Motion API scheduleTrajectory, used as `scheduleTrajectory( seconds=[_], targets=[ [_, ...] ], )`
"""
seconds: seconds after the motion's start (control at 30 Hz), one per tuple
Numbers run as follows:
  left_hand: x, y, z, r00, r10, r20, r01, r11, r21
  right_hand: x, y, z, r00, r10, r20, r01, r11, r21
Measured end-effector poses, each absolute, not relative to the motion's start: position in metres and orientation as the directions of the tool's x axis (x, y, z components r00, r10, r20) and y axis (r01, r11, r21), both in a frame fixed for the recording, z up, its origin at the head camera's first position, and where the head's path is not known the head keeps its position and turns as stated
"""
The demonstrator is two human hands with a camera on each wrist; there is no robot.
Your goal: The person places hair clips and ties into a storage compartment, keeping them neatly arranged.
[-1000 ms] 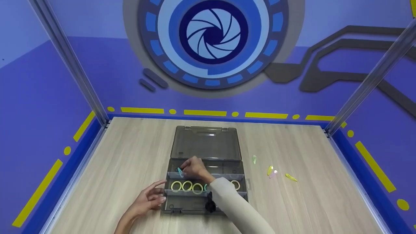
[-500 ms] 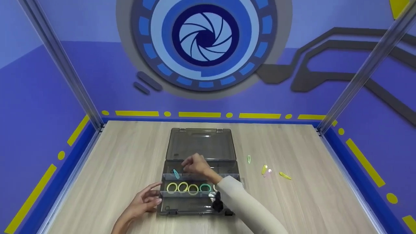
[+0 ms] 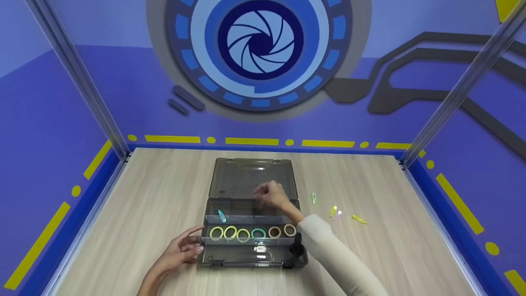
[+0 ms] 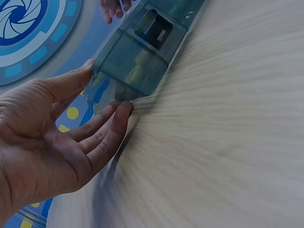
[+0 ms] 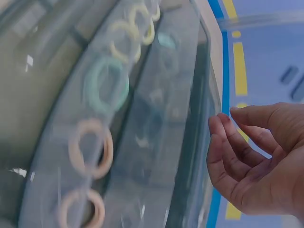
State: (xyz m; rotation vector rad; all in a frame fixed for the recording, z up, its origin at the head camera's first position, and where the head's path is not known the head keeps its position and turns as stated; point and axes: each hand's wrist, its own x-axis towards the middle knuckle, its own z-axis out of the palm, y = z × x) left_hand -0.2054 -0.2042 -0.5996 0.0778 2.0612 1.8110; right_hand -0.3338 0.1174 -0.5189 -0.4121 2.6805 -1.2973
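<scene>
An open, smoky see-through storage box (image 3: 252,266) with long compartments stands on the table. My left hand (image 3: 181,250) holds its left end; in the left wrist view the thumb touches one edge and the fingertips (image 4: 124,110) the other edge of the corner. My right hand (image 3: 272,195) hovers over the box by the lid hinge, fingers loosely bent, with nothing visible between them. A blue snap hair clip (image 3: 222,215) leans in the far compartment's left end. The middle compartment holds a row of hair ties: yellow (image 3: 216,233), green (image 5: 90,90) and beige (image 5: 76,152).
Right of the box lie a green hair clip (image 3: 314,198), a yellow hair clip (image 3: 333,211), a pink hair clip (image 3: 338,215) and another yellow clip (image 3: 359,219). The raised lid (image 3: 252,179) lies back behind the box. Walls surround the wooden table (image 3: 164,185).
My right hand has let go of the blue hair clip, which stays in the far compartment, and has moved right and up. The left hand stays at the box.
</scene>
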Motion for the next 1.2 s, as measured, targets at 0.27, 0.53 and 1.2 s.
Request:
scheduleTrajectory(
  seconds=[0.27, 0.53, 1.2],
  targets=[
    [-0.206, -0.204, -0.599, -0.919, 0.326, -0.223, -0.190, 0.132, 0.973, -0.347, 0.167, -0.515, -0.966, -0.257, -0.021, -0.112, 0.490, -0.865],
    [-0.206, -0.205, -0.599, -0.921, 0.333, -0.202, -0.164, 0.137, 0.977, -0.360, 0.232, -0.519, -0.986, -0.078, -0.145, 0.099, 0.422, -0.901],
    [-0.204, -0.204, -0.600, -0.927, 0.292, -0.236, -0.200, 0.148, 0.968, -0.334, 0.373, -0.529, -0.976, 0.035, -0.215, 0.176, 0.709, -0.683]
  ],
)
